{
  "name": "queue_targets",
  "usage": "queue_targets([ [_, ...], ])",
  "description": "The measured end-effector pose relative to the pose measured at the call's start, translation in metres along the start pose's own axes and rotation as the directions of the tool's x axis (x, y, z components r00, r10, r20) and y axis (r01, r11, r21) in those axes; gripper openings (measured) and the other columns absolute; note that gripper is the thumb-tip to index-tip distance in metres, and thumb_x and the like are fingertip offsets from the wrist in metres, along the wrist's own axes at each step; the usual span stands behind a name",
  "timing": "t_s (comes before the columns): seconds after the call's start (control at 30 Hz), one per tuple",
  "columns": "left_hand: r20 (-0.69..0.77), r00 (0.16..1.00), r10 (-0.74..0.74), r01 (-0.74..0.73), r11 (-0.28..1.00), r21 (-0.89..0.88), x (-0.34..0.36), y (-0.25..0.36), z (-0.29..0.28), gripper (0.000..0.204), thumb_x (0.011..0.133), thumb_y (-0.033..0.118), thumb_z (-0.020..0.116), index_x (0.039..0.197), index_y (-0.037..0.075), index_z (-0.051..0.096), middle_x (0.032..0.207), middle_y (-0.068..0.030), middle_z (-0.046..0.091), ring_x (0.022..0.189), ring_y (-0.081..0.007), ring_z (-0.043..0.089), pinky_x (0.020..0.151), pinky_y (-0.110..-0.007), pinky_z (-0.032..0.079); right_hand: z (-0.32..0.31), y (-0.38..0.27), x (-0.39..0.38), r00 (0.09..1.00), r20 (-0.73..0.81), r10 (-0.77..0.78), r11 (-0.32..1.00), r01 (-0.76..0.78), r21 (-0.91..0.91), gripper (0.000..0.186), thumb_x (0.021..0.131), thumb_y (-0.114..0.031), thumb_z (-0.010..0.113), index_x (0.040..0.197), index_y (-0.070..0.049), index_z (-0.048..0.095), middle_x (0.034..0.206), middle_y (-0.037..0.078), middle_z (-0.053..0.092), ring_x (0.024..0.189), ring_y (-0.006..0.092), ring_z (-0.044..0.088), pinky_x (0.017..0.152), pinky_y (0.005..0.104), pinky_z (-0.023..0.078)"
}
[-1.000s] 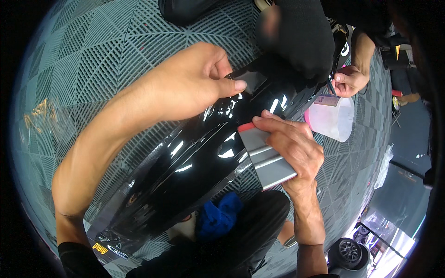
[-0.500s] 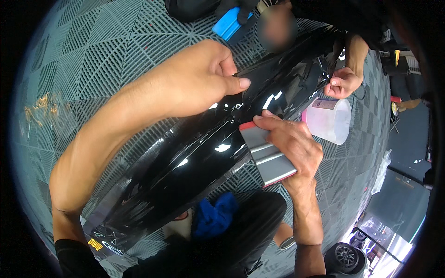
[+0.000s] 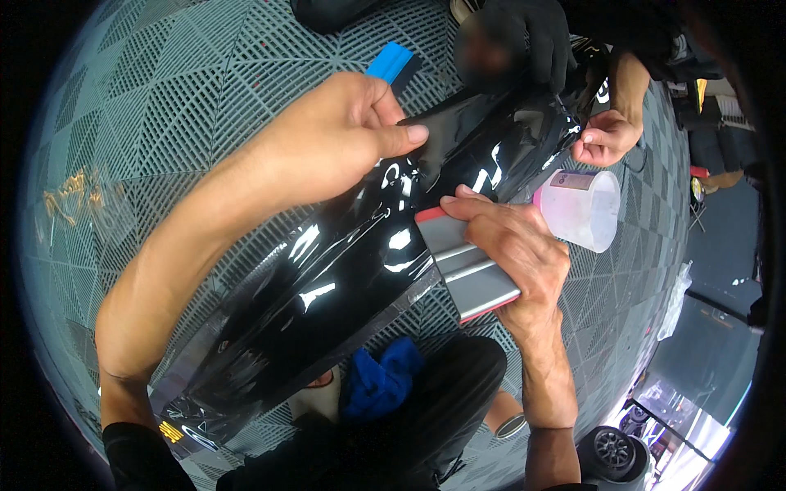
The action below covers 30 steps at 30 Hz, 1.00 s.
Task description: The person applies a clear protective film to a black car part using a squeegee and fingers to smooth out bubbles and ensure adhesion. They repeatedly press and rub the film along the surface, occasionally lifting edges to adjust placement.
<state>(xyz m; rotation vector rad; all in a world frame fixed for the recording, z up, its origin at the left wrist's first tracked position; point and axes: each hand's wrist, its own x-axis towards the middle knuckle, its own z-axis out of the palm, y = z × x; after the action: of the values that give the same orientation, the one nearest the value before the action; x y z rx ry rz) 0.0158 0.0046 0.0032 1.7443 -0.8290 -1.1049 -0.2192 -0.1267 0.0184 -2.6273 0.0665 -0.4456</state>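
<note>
Left sleeve (image 3: 143, 455): black, ends well behind your bare left hand (image 3: 348, 135). Your trousers (image 3: 463, 372): black, nearer you than your right hand (image 3: 522, 245).

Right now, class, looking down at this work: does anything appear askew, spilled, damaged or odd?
Mainly the glossy black sheet: ripples and broken highlights near the left hand, which pinches its edge, make it look uneven rather than smooth. A blue cloth also lies bunched beside the dark-clad leg. I see no clear spill or damage.

squeegee (image 3: 468, 266): grey, red-edged | film (image 3: 327, 327): black | towel (image 3: 381, 381): blue | floor (image 3: 164, 123): grey, gridded
</note>
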Motion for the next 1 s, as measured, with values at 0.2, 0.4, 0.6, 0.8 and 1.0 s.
queue_targets([
  [0.2, -0.089, 0.995, 0.039, -0.031, 0.995, 0.096, -0.008, 0.002, 0.007, 0.029, 0.106, 0.027, 0.075, 0.100, 0.001, 0.066, 0.075, -0.0059, 0.067, 0.066, -0.0130, 0.062, 0.062, -0.033, 0.050, -0.003, 0.000, 0.003, 0.999, 0.034, -0.015, 1.000, 0.015, -0.013, 0.025, 0.082, -0.017, 0.076, 0.103, -0.005, 0.076, 0.126, 0.009, 0.081, 0.127, 0.0265, 0.076, 0.092, 0.0357, 0.058],
  [0.4, -0.056, 0.997, -0.051, 0.051, 0.999, 0.011, -0.009, 0.006, 0.011, 0.030, 0.106, 0.029, 0.076, 0.099, 0.002, 0.064, 0.073, -0.0011, 0.062, 0.064, -0.0101, 0.055, 0.059, -0.031, 0.043, -0.007, -0.002, 0.002, 1.000, -0.014, 0.006, 0.999, -0.005, 0.040, 0.027, 0.075, -0.014, 0.087, 0.095, -0.003, 0.071, 0.110, 0.017, 0.084, 0.115, 0.0350, 0.080, 0.090, 0.0395, 0.061],
  [0.6, -0.100, 0.995, 0.019, -0.019, 1.000, 0.003, -0.008, -0.002, 0.016, 0.034, 0.104, 0.032, 0.079, 0.088, 0.007, 0.062, 0.066, 0.0072, 0.051, 0.058, -0.0033, 0.039, 0.052, -0.027, 0.027, -0.012, 0.002, 0.006, 0.999, -0.038, 0.001, 1.000, 0.000, 0.014, 0.023, 0.077, -0.017, 0.083, 0.094, -0.004, 0.073, 0.106, 0.016, 0.084, 0.118, 0.0373, 0.079, 0.099, 0.0471, 0.059],
  [0.8, -0.101, 0.995, -0.016, 0.010, 0.998, -0.061, -0.006, -0.007, 0.013, 0.033, 0.104, 0.031, 0.079, 0.088, 0.007, 0.064, 0.067, 0.0065, 0.054, 0.058, -0.0032, 0.042, 0.052, -0.026, 0.028, -0.005, 0.011, 0.014, 0.994, -0.094, -0.049, 0.997, 0.055, 0.063, 0.028, 0.074, -0.015, 0.083, 0.098, -0.004, 0.076, 0.110, 0.010, 0.083, 0.120, 0.0341, 0.077, 0.098, 0.0475, 0.054],
  [1.0, -0.057, 0.998, -0.004, -0.001, 0.996, -0.088, -0.003, -0.010, 0.011, 0.031, 0.105, 0.030, 0.078, 0.089, 0.007, 0.065, 0.068, 0.0066, 0.055, 0.059, -0.0031, 0.043, 0.052, -0.026, 0.029, -0.011, 0.018, 0.015, 0.998, -0.028, -0.064, 0.993, 0.067, 0.101, 0.030, 0.073, -0.017, 0.084, 0.098, -0.003, 0.077, 0.108, 0.010, 0.084, 0.119, 0.0352, 0.077, 0.098, 0.0461, 0.055],
])
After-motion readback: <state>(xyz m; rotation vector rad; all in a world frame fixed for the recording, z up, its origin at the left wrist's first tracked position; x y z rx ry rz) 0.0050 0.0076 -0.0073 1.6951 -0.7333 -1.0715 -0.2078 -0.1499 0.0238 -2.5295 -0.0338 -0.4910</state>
